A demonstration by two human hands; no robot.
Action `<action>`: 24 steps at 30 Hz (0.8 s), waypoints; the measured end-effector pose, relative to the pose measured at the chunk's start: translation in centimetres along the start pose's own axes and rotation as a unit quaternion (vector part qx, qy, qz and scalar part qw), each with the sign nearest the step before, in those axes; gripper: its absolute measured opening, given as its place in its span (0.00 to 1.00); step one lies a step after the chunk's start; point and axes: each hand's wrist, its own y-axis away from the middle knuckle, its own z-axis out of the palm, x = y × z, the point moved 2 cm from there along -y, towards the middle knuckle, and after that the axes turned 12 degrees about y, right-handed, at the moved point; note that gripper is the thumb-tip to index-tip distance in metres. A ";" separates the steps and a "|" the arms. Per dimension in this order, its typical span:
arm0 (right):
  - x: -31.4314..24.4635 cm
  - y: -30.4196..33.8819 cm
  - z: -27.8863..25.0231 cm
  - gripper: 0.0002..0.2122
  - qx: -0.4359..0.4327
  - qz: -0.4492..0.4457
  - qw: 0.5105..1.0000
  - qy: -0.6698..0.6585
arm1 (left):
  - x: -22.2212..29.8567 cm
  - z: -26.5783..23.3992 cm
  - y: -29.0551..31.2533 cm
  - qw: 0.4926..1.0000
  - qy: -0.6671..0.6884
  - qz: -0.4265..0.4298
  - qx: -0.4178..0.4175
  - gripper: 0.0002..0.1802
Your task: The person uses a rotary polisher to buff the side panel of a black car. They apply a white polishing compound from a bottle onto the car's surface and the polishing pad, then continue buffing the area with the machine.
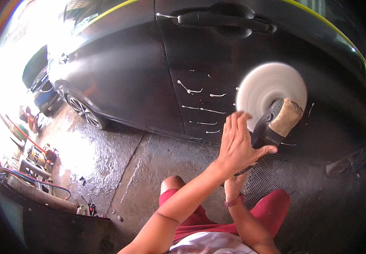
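Observation:
A power polisher (266, 132) with a dark body and a tan cloth wrapped over its head is pressed to the black car door (208, 51). Its round white pad (257, 86) lies against the panel, streaked as if spinning. My left hand (239, 142) spans the body from above, fingers to the left side and thumb across to the right. Below it my right hand (235, 185), with a reddish watch on the wrist, is closed around the rear handle, partly hidden by my left arm. White streaks of paste (202, 109) dot the door left of the pad.
The door handle (225, 19) sits above, and yellow-green tape (339, 31) edges the windows. At left are a car wheel (85, 112), hoses and equipment (38, 163), and another car (45, 91). The concrete floor (138, 169) looks wet; my knees are bent below.

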 end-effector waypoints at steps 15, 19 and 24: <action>-12.7 -10.2 1.2 0.37 -0.247 -0.151 0.905 0.313 | -7.6 -16.7 -10.2 0.846 0.384 -0.001 0.370 0.23; -12.0 -12.3 -1.3 0.38 -0.239 -0.234 0.860 0.386 | -9.7 -14.6 -7.4 0.822 0.335 -0.024 0.460 0.30; -7.8 -11.5 -3.9 0.37 -0.242 -0.229 0.826 0.454 | -13.8 -9.5 -0.9 0.792 0.324 -0.082 0.511 0.31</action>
